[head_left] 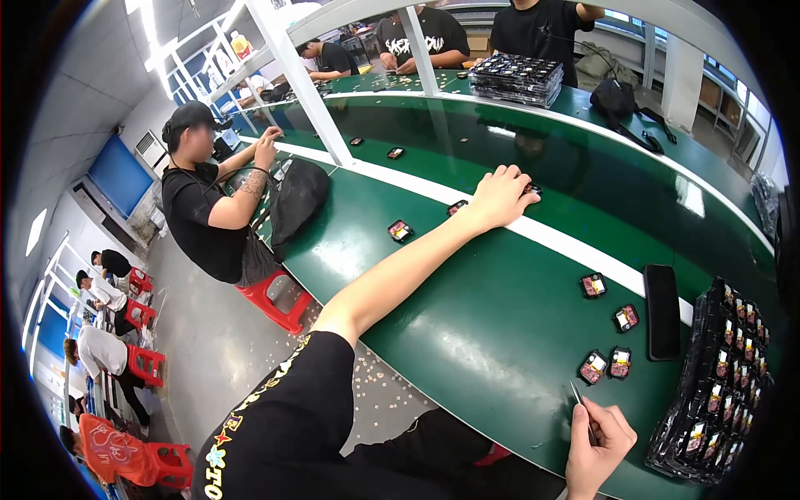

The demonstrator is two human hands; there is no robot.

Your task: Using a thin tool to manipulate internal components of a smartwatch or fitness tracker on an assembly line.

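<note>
My left hand (502, 198) reaches across the white strip to the glossy dark green belt. Its thumb and fingers close around a small black electronic module (534, 190), which they partly cover. Low at the right, my right hand (602, 442) pinches thin metal tweezers (577, 395), their tip pointing up and away over the green table. Beyond that tip, several black-framed modules with red and white insides lie loose, among them one module (592, 367) nearest the tweezers and another module (593, 286) by the white strip. Beside my left forearm sit two more, a module (400, 231) and a half-hidden module (457, 207).
A black phone (662, 312) lies next to a stack of black trays (708, 400) filled with modules. Posts of a white frame (308, 92) rise across the bench. To the left a co-worker (208, 187) sits by a black bag (298, 200); more trays (517, 77) stand opposite.
</note>
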